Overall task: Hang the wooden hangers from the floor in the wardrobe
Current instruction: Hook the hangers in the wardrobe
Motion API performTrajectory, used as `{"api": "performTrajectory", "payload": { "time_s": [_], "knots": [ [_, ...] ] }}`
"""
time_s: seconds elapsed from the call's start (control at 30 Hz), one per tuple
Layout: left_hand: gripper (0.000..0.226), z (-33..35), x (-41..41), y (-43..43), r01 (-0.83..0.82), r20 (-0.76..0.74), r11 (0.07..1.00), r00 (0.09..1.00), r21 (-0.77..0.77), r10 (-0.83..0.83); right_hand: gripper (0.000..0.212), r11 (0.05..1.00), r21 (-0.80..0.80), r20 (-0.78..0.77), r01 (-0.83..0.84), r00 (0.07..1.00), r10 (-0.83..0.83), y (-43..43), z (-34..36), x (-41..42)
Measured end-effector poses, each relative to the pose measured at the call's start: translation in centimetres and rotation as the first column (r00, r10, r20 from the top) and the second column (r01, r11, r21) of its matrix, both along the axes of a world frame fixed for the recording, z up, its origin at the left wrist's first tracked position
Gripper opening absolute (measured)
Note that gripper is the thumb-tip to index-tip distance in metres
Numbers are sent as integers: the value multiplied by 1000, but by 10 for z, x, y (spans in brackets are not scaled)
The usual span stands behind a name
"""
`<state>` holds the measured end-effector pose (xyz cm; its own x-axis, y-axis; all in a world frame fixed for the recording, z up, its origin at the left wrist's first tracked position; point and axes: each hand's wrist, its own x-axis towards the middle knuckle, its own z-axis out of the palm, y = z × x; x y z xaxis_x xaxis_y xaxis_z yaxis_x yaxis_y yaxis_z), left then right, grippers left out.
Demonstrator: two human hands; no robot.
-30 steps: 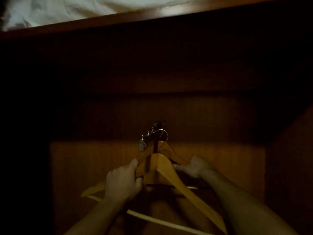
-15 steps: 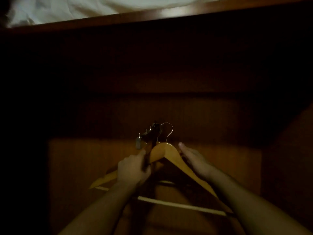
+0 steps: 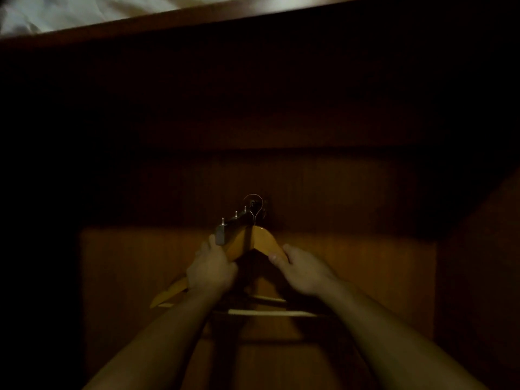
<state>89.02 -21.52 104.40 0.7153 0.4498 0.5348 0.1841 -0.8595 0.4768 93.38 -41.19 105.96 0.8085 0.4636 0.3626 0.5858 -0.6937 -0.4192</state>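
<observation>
Wooden and honey-coloured, the hanger (image 3: 263, 241) sits between my two hands inside the dark wardrobe (image 3: 394, 263). Both my bare forearms reach up and forward from the bottom corners, converging toward the middle. My left hand (image 3: 211, 268) is clenched around the hanger's left shoulder, knuckles toward me, thumb tip up beside the grey end of a pull-out rail (image 3: 231, 227). My right hand (image 3: 302, 268) grasps the right shoulder more loosely, thumb under the edge and fingers over the top. The hanger is a smooth, curved, peaked piece with a thin metal hook (image 3: 254, 205); the hook loops over the far end of the rail, which is a dark bar with small upright pegs. I cannot tell whether the hook bears on it. Pale crossbars (image 3: 271, 313) run below my wrists, and I think a second hanger lies behind, though the gloom blurs it. Grained brown panels surround everything.
</observation>
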Motion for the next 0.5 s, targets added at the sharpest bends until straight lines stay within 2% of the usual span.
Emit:
{"api": "performTrajectory", "payload": {
  "time_s": [0.17, 0.37, 0.5],
  "knots": [
    [53, -12, 6, 1, -32, -103, 998, 994, 49, 37, 48, 1000, 10, -100, -10, 995, 11, 5, -16, 2],
    [61, -14, 10, 1, -38, -184, 997, 982, 63, 49, 51, 998, -47, -34, 38, 999, -39, 1, -17, 2],
    [79, -16, 7, 4, -63, -265, 996, 961, 59, 77, 48, 984, -125, 44, 129, 991, -124, 1, -17, -2]
  ]
}}
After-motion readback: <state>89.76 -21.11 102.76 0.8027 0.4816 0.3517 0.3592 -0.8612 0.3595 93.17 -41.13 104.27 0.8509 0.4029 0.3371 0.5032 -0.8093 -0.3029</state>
